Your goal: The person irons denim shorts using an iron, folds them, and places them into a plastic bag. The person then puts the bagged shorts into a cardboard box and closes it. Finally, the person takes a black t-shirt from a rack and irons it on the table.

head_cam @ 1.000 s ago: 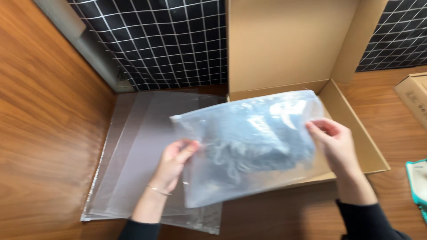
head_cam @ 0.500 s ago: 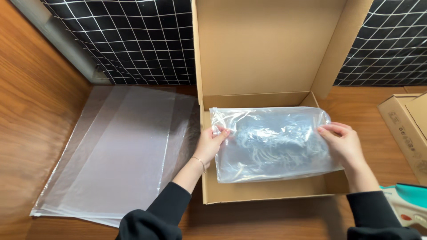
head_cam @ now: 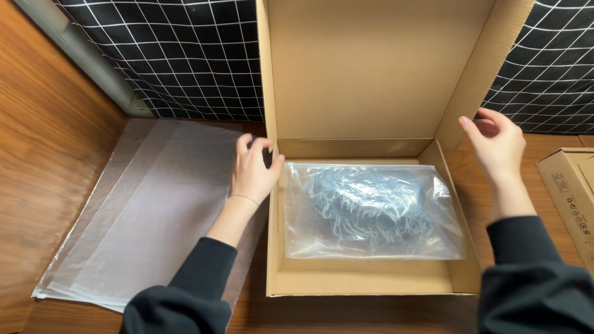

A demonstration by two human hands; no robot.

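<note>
The clear plastic bag [head_cam: 374, 211] holding a blue-grey fringed knit lay flat on the floor of the open cardboard box [head_cam: 365, 281], centre of the frame. Half a second earlier we still gripped it by both ends above the box; now we had let go, so it rested there by itself. Our left hand [head_cam: 253, 173] sat at the box's left wall, fingers loosely curled and holding nothing. Our right hand [head_cam: 495, 145] hovered by the right flap, fingers apart and empty. A stack of frosted, glossy plastic bags [head_cam: 148, 210] lay at lower left on the wooden table [head_cam: 37, 148].
</note>
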